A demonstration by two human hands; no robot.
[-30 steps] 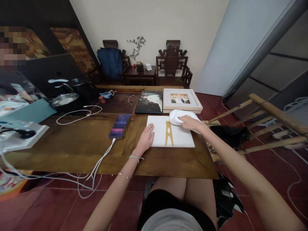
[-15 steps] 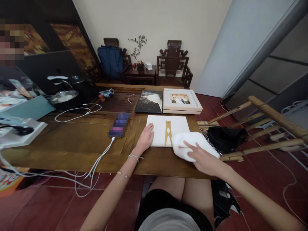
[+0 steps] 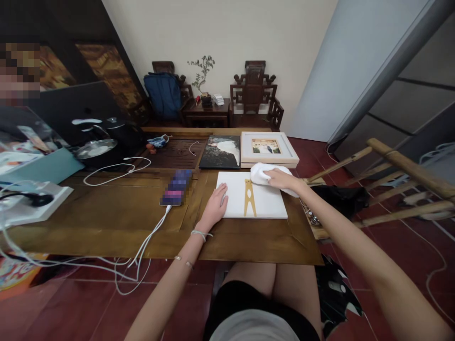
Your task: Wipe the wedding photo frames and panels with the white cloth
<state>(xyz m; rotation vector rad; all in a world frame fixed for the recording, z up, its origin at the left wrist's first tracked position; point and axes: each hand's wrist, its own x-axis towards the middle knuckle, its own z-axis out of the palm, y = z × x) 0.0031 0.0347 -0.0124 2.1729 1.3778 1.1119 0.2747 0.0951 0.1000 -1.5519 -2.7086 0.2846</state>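
A flat white panel [image 3: 232, 201] lies on the wooden table, with a tall yellow bear figure [image 3: 250, 208] on its face. My left hand [image 3: 215, 204] rests on the panel's left edge, fingers stretched out and holding nothing. On the panel's upper right corner my right hand [image 3: 282, 180] presses a bunched white cloth [image 3: 261, 173], its fingers gripping the fabric. The cloth covers that corner and touches the top of the bear. Part of it hangs past the panel's right side.
Behind the panel lie a dark wedding photo [image 3: 220, 152] and a pale framed photo [image 3: 270, 161]. Left of my left hand is a phone [image 3: 176, 187] on a white cable. A kettle [image 3: 122, 132] and a power strip [image 3: 53, 203] stand further left. A bamboo chair [image 3: 398, 166] is at right.
My right hand has moved the cloth away from me, from the panel's lower right corner to its upper right corner, uncovering the lower right. My left hand stays on the left edge.
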